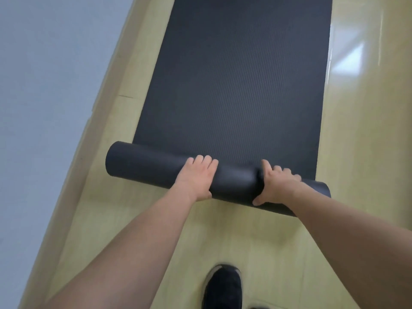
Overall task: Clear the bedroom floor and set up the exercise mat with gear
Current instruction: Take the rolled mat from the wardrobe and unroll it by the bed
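Bare forearms fill the bottom of the view, both cut off by the lower edge, with a dark shoe [224,286] between them, its heel out of frame; a second dark shape just right of it at the bottom edge is too cropped to identify. No brand, label or writing can be read anywhere.

Largest is the pale wood floor [356,134], glossy, with window glare on its right side. A grey wall [44,85] runs diagonally along the left, met by a pale skirting strip. The black exercise mat [240,81] lies flat on the floor, ribbed on top, its far end cut off by the top edge. Its left edge runs close to the skirting with a narrow band of floor between; wider bare floor shows on the right and in front of the roll.

The near end of the mat is still wound into a roll [142,163] lying across the floor. The left hand [198,177] rests on top, fingers curved over the far side, thumb on the near side. The right hand [276,186] grips the roll likewise, thumb low on the near face; the forearm hides part of the roll's right end.
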{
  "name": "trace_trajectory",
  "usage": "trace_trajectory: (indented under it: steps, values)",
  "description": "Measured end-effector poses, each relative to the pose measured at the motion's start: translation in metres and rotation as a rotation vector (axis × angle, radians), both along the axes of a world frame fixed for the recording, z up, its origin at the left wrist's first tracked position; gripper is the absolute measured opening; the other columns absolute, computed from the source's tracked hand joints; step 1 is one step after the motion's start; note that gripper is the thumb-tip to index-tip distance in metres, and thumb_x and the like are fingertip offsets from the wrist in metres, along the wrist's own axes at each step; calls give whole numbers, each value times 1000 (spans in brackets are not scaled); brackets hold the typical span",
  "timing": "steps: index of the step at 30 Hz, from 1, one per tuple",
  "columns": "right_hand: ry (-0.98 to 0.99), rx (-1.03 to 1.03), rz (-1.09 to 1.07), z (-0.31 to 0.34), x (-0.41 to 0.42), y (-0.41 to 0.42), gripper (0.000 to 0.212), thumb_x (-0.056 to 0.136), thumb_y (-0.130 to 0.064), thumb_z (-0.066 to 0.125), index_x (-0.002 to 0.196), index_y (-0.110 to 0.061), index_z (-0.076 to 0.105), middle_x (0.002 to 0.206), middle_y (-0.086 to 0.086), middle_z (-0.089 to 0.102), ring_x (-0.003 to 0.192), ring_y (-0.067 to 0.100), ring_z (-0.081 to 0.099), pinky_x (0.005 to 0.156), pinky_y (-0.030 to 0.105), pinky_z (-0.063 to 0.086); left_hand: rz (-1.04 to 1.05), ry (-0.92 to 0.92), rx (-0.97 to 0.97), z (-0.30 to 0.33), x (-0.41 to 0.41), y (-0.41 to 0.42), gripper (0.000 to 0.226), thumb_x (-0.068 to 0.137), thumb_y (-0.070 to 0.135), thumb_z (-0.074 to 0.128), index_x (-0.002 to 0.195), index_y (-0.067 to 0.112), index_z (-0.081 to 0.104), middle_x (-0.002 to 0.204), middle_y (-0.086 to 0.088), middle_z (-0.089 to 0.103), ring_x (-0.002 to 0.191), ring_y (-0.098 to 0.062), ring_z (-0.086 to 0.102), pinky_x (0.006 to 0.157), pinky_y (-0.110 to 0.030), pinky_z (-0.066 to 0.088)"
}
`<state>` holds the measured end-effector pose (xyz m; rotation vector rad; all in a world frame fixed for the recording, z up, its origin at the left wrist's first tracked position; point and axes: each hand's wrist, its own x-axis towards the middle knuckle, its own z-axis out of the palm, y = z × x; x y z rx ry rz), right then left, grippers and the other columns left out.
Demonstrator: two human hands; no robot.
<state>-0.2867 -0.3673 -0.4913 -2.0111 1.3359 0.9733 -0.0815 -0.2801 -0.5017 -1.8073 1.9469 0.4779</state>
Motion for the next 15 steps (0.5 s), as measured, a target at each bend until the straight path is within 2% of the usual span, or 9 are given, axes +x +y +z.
trace_trajectory:
  steps: [2, 4, 5, 6, 8, 10, 12, 15]
  values:
    - [55, -59, 65, -5, 2, 25, 103, 61, -66, 74, 141, -20, 27, 133, 10, 33, 129, 34, 31, 104, 54, 33, 2, -31, 24, -7, -3, 26, 86, 78, 53, 68, 143, 14, 28, 146, -12, 28, 138, -32, 25, 117, -51, 16]
    - [37, -120, 69, -9, -2, 44, 102, 61, -66, 74, 138, -18, 29, 139, 12, 26, 135, 36, 23, 109, 61, 23, 51, 8, 27, -9, -5, 41, 85, 79, 56, 66, 143, 15, 27, 158, -14, 13, 149, -34, 3, 120, -56, 0]
    - [10, -113, 67, -9, -6, 52, 101, 62, -64, 75, 138, -16, 27, 143, 13, 25, 138, 37, 20, 111, 63, 17, 66, 33, 21, -8, -6, 50, 85, 80, 57, 65, 143, 16, 26, 160, -14, 12, 150, -33, 3, 120, -55, -1]
    - [-34, -86, 40, -9, -13, 61, 97, 64, -60, 76, 135, -15, 27, 144, 12, 30, 138, 36, 25, 113, 62, 17, 63, 56, 15, -8, -9, 60, 86, 80, 59, 64, 144, 17, 24, 158, -14, 17, 149, -32, 9, 120, -55, -1]
    - [-123, -42, -38, -11, -26, 80, 88, 65, -54, 79, 126, -18, 27, 133, 9, 44, 126, 33, 41, 108, 51, 32, 48, 73, -17, -8, -14, 82, 91, 82, 61, 60, 148, 18, 15, 151, -9, 28, 143, -30, 26, 121, -54, 4]
    - [-171, -73, -21, -13, -34, 92, 102, 63, -57, 79, 139, -22, 19, 132, 6, 45, 123, 32, 43, 103, 45, 38, 40, 59, -64, -7, -14, 95, 98, 83, 64, 56, 154, 16, 7, 145, -6, 33, 133, -28, 35, 120, -48, 15]
    - [-139, -99, 38, -16, -37, 98, 110, 62, -66, 74, 147, -25, 17, 134, 7, 38, 126, 33, 37, 104, 45, 36, 4, 30, -57, -4, -10, 97, 97, 82, 68, 53, 154, 15, 14, 140, -6, 34, 126, -28, 36, 114, -41, 27]
    - [-105, -101, 8, -20, -48, 118, 95, 62, -72, 70, 136, -24, 35, 128, 8, 35, 123, 32, 34, 104, 44, 33, -2, 81, -33, -9, -13, 111, 83, 76, 67, 62, 139, 19, 37, 137, -5, 34, 128, -27, 34, 115, -40, 25]
